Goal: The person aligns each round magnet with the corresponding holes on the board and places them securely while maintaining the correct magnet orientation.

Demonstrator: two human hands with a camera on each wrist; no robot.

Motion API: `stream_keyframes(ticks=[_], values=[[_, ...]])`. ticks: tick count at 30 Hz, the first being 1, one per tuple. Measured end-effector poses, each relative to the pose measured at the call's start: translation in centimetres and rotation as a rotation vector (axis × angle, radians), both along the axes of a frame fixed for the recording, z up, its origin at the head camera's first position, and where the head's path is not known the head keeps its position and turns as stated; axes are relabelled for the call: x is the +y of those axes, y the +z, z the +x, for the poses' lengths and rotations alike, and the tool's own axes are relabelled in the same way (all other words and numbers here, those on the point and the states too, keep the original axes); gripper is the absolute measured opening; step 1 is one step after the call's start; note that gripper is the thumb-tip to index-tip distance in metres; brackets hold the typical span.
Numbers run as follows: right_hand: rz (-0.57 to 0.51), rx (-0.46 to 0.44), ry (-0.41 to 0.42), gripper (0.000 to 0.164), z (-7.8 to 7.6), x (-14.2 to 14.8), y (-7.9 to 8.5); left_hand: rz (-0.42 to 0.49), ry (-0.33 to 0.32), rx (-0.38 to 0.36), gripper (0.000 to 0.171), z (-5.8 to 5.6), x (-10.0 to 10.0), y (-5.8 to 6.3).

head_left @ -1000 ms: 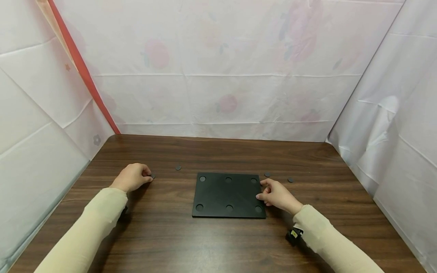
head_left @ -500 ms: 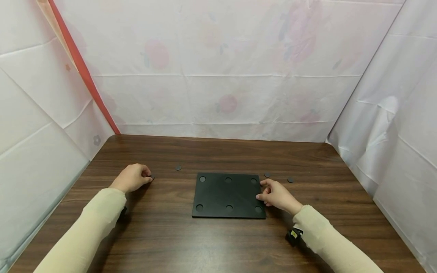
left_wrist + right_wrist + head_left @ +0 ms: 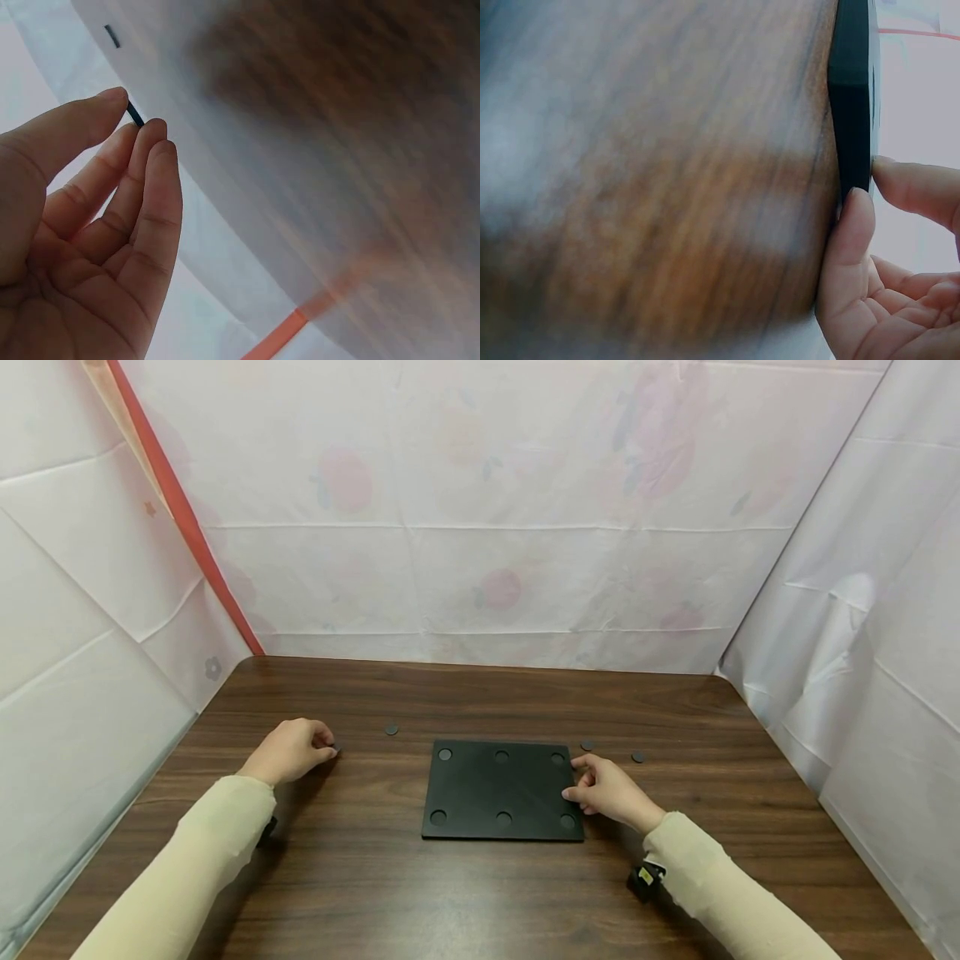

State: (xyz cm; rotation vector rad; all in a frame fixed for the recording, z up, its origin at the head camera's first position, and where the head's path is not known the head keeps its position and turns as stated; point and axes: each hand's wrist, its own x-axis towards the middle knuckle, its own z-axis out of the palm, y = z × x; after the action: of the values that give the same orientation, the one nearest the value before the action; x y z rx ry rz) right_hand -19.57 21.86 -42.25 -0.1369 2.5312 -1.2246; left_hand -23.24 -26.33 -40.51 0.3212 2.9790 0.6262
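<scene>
My left hand [image 3: 294, 752] is low over the left side of the table. Between thumb and fingertips it pinches a small dark disc [image 3: 135, 113], seen edge-on in the left wrist view and mostly hidden by the fingers in the head view. A flat black board [image 3: 487, 789] with round recesses along its far and near sides lies at the middle of the table. The far-left recess looks lighter, as if filled by a disc [image 3: 446, 754]. My right hand [image 3: 611, 792] holds the board's right edge, one digit on the top face and another against the side.
One loose dark disc [image 3: 392, 729] lies between my left hand and the board. Beyond my right hand lie another disc [image 3: 587, 745] and a third disc [image 3: 637, 757]. White curtains [image 3: 480, 510] surround the brown wooden table [image 3: 480, 893] at the back and sides.
The disc at my left fingertips has tilted from lying nearly flat to standing more on edge, and less of it shows. My right hand and the board have stayed still.
</scene>
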Motion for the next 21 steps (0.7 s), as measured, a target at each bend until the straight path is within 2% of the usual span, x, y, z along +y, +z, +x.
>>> stream_keyframes(ticks=[12, 21], values=[[-0.003, 0.001, 0.004, 0.059, 0.0, 0.1, -0.1, 0.037, -0.022, 0.035, 0.020, 1.0, 1.9, 1.6], [-0.012, -0.005, 0.013, 0.059, -0.1, 0.2, 0.0, 0.078, -0.052, 0.073, 0.016, 1.9, 4.0, 2.8]])
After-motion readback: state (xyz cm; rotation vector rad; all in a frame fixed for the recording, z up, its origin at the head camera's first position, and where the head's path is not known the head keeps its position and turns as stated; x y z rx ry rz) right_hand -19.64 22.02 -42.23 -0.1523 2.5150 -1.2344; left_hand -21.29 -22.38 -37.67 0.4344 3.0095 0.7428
